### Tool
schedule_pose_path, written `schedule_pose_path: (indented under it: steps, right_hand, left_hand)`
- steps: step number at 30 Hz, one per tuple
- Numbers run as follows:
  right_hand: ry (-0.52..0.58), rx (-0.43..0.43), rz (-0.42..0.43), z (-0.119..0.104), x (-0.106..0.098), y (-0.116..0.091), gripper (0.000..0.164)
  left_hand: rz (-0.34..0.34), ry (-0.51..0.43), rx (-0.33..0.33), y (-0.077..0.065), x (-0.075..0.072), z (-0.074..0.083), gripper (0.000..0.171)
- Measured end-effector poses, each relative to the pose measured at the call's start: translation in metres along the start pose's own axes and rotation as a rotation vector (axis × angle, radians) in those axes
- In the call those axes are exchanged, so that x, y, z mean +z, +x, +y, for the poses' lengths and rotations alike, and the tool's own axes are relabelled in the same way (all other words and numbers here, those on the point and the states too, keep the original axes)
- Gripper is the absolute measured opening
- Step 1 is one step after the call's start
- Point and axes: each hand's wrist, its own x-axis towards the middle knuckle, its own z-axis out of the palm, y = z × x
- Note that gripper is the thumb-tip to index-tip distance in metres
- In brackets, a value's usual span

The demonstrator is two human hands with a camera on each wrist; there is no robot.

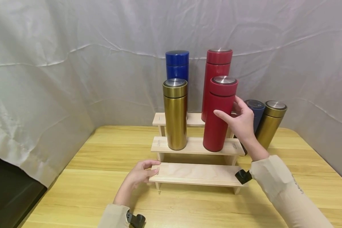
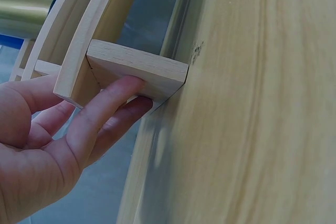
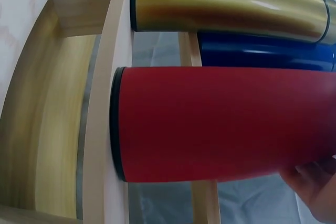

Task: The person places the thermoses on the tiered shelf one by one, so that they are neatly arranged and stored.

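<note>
A three-step wooden display stand (image 1: 198, 172) bears several thermos flasks. My right hand (image 1: 240, 122) grips a red flask (image 1: 218, 120) at its upper half, thumb across the front. The base of this flask is at the middle step, also seen in the right wrist view. To its left on that step stands a gold flask (image 1: 175, 117). A second red flask (image 1: 218, 63) and a blue flask (image 1: 177, 61) stand on the top step, partly hidden. My left hand (image 1: 139, 173) holds the left end of the lowest step, with fingers against its side support (image 2: 139, 64).
Behind my right hand, a dark blue flask (image 1: 256, 110) and another gold flask (image 1: 270, 123) stand on the wooden table (image 1: 102, 177), right of the stand. A grey curtain (image 1: 117, 63) hangs close behind. A dark object (image 1: 11, 186) lies at the left edge.
</note>
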Motion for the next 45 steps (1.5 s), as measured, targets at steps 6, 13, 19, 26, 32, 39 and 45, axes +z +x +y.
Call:
schedule_pose_path:
  steps: [6,13,19,26,32,39,45]
  right_hand:
    - [-0.028,0.024,-0.082,-0.053,0.002,-0.011,0.056]
    - [-0.052,0.045,-0.127,-0.048,-0.002,-0.011,0.060]
    - [-0.023,0.027,-0.145,-0.048,-0.006,-0.013,0.057]
    - [0.018,-0.007,-0.118,-0.046,-0.013,-0.016,0.045]
    - [0.008,-0.016,-0.101,-0.045,-0.019,-0.021,0.038]
    - [0.010,-0.053,-0.068,-0.040,-0.030,-0.027,0.029]
    - [-0.007,-0.060,-0.036,-0.034,-0.039,-0.035,0.025]
  left_hand:
    - [0.006,0.019,-0.006,-0.001,0.001,0.000,0.035]
    - [-0.007,0.005,0.001,-0.002,0.001,0.001,0.034]
    - [-0.017,-0.004,0.005,-0.002,0.000,-0.001,0.035]
    - [-0.013,0.006,0.006,-0.001,-0.001,-0.002,0.035]
    - [-0.002,0.024,0.012,-0.002,0.000,-0.001,0.036]
    - [-0.005,0.028,0.009,-0.002,0.000,0.000,0.036]
    - [-0.008,0.015,0.006,-0.002,0.001,0.001,0.035]
